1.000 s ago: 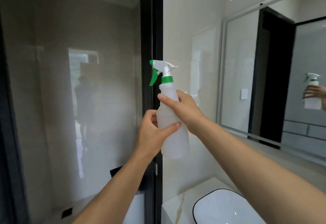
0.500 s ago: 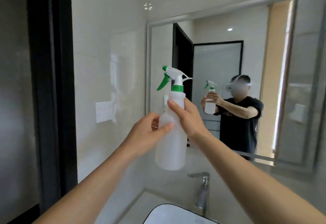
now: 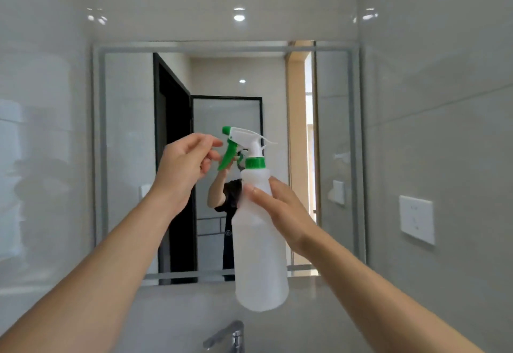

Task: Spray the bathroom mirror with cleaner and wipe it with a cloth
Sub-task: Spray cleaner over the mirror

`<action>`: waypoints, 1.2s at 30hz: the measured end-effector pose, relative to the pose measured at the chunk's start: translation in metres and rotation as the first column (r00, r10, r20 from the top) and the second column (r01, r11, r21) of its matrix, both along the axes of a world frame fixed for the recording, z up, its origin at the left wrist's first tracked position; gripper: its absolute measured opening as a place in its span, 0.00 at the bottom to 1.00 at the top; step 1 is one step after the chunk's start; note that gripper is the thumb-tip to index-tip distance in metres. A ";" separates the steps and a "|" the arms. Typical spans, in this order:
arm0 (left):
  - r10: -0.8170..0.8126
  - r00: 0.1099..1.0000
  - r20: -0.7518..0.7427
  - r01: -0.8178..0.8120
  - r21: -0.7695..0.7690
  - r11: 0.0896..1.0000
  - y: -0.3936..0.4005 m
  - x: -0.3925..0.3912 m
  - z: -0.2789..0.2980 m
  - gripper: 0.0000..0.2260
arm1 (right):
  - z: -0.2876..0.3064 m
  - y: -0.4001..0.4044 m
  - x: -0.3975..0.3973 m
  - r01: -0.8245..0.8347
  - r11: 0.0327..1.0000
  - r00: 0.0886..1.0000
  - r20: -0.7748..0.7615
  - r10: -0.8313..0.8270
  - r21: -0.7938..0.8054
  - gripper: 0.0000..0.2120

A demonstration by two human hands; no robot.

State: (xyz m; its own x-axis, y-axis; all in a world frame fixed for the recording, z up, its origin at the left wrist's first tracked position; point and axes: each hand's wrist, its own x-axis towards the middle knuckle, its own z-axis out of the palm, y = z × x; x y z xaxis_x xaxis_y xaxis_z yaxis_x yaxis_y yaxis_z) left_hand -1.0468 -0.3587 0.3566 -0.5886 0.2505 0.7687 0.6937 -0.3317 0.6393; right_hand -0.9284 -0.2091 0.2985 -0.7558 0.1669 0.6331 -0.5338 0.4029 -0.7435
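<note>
Tiled wall [image 3: 444, 102] fills most of the view, pale and glossy w/ light spots reflected near the top; mirror [image 3: 125, 158] hangs centred on it, rectangular, w/ a pale border strip round the glass; reflected in it are a black door frame, a glass panel and a warm-lit opening at right, plus part of the person in a dark top, mostly hidden behind the bottle. Both forearms reach up from the bottom corners toward the centre. Bottle [image 3: 259, 247] is held in front of the mirror's lower middle, approx. upright w/ a slight lean; body translucent white, collar green, spray head white w/ a green nozzle tip pointing left; whether there's liquid inside I can't tell, the plastic is too cloudy. Right hand [image 3: 280, 214] grasps the bottle's upper body from the right side, thumb across the front, fingers wrapped behind. Left hand [image 3: 186, 164] is up beside the spray head, left of it, holding nothing; fingers loosely curled, tips just beside the green trigger [image 3: 226, 158], prob. touching it but the blur makes that hard to call. Switch plate [image 3: 416, 219] sits on the right wall, white, well apart from the mirror's edge. Tap [image 3: 226, 337] shows at the bottom edge, chrome, below the bottle and not touching it.
</note>
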 end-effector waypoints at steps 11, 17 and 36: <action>-0.359 0.933 -0.001 0.359 -0.030 0.933 0.046 -0.013 0.017 0.06 | 0.003 0.012 0.019 0.166 0.986 0.986 0.031 -0.165 -0.007 0.06; -0.399 0.917 -0.002 0.398 -0.035 0.917 0.043 -0.006 0.008 0.06 | -0.004 0.004 0.018 0.173 0.985 0.984 0.054 -0.172 -0.017 0.05; -0.199 0.974 -0.113 0.171 -0.217 0.961 -0.011 -0.015 0.003 0.22 | -0.023 -0.022 -0.014 -0.130 0.982 0.987 0.076 0.141 -0.136 0.19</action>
